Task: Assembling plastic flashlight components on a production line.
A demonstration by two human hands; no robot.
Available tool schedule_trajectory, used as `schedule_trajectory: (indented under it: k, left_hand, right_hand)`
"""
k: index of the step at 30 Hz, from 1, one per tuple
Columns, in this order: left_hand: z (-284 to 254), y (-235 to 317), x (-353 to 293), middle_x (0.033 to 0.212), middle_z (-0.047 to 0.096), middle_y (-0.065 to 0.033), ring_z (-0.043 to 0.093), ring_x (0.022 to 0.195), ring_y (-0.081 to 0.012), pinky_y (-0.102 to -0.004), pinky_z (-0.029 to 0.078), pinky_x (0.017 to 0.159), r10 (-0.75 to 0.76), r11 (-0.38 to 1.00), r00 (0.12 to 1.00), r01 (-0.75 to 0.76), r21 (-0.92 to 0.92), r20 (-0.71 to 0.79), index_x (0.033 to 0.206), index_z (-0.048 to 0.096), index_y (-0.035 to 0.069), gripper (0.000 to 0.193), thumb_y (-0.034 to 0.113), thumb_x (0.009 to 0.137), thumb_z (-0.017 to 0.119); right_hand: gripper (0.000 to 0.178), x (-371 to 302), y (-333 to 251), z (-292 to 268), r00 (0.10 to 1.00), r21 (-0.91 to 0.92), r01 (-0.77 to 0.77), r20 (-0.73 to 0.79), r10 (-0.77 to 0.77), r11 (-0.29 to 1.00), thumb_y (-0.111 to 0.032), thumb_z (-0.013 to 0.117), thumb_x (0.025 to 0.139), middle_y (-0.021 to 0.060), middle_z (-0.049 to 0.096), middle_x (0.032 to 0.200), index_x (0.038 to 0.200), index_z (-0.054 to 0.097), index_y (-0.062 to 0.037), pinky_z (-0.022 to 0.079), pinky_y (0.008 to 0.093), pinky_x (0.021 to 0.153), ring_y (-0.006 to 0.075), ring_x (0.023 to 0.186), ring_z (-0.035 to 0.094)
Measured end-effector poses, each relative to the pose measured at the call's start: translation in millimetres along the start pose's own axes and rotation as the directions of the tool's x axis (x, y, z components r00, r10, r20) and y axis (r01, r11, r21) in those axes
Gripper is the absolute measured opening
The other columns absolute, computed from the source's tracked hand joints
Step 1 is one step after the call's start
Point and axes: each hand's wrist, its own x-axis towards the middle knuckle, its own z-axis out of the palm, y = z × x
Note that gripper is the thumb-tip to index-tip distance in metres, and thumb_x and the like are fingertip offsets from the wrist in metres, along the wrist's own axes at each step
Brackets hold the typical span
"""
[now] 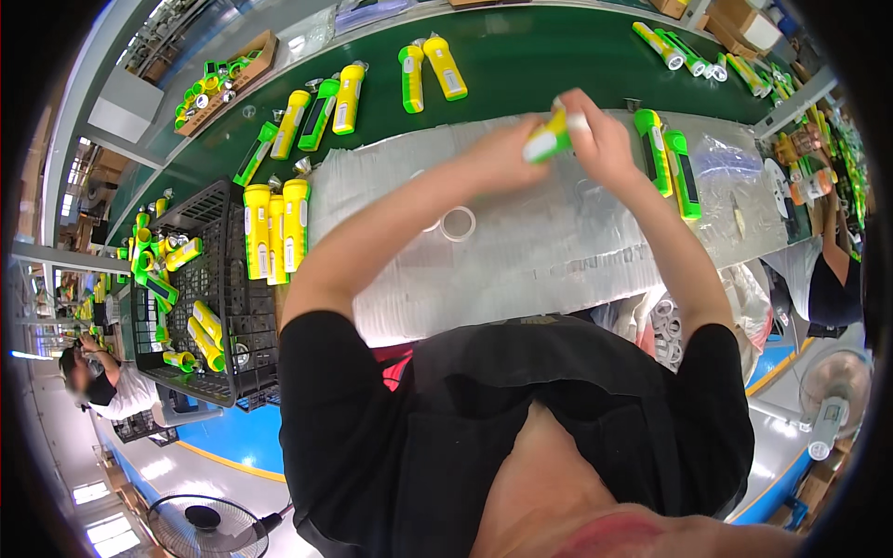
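A yellow and green flashlight (547, 141) is held over the middle of the bench, between my two hands. My left hand (510, 156) is closed round its body, slightly smeared by motion. At the other end, my right hand (603, 147) grips it with the fingers curled. Something white shows at those fingers; whether it is a ring or a finger cover I cannot tell. On the grey-covered work surface (521, 270) below lies a white ring (458, 224). Two more flashlights, one of them (654, 153) yellow-faced, lie just right of my right hand.
Upright yellow flashlights (296, 223) stand at the left beside a black crate (200, 372) holding several more. Others lie along the green belt (521, 56) beyond. A clear plastic bag (730, 177) is at the right. Co-workers sit at both sides; a fan (200, 521) stands low left.
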Motion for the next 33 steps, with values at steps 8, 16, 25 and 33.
schedule_trajectory:
  k: [8,16,25,33]
  left_hand:
    - [-62.0,-98.9,84.3,0.098,0.065,-0.0209,0.066,0.092,-0.0357,-0.0429,0.055,0.073,-0.254,0.659,0.934,0.357,0.662,-0.251,0.139,0.048,0.026,0.070,0.064,0.082,0.061]
    - [-54.4,-127.4,80.0,0.097,0.066,-0.0187,0.063,0.094,-0.0365,-0.0445,0.049,0.082,-0.297,0.896,0.947,0.321,0.308,-0.125,0.115,0.062,0.018,0.043,0.048,0.084,0.064]
    - [-19.5,11.4,-19.3,0.089,0.066,-0.0064,0.061,0.065,-0.0158,-0.0303,0.049,0.063,-0.068,0.998,0.992,0.067,0.017,0.107,0.115,0.063,0.012,0.035,0.023,0.084,0.075]
    - [-29.9,25.8,-43.0,0.123,0.064,-0.0090,0.060,0.108,-0.0174,-0.0322,0.047,0.092,-0.045,0.820,0.999,0.044,-0.571,0.011,0.119,0.065,0.000,0.031,0.022,0.099,0.055]
  right_hand:
    - [0.044,113.9,153.6,34.2,0.885,-0.178,-0.376,-0.359,0.296,0.909,-0.051,0.051,0.095,0.0179,0.070,0.090,0.113,0.054,-0.0107,0.052,0.0475,0.070,0.0391,0.084,0.067]
    - [0.039,131.7,213.1,30.3,0.956,-0.690,-0.284,-0.147,0.254,0.666,-0.037,0.064,0.088,0.0176,0.060,0.120,0.115,0.062,-0.0098,0.047,0.0435,0.094,0.0330,0.112,0.058]
    - [0.043,32.1,7.2,48.9,0.735,0.742,-0.647,0.546,0.402,0.175,-0.035,0.067,0.087,0.0092,0.062,0.096,0.114,0.057,-0.0026,0.053,0.0335,0.075,0.0178,0.081,0.062]
    - [0.047,-59.4,-69.4,5.5,0.698,0.668,-0.696,0.715,0.032,0.264,-0.037,0.066,0.088,0.0082,0.060,0.087,0.117,0.047,-0.0051,0.050,0.0314,0.068,0.0168,0.073,0.061]
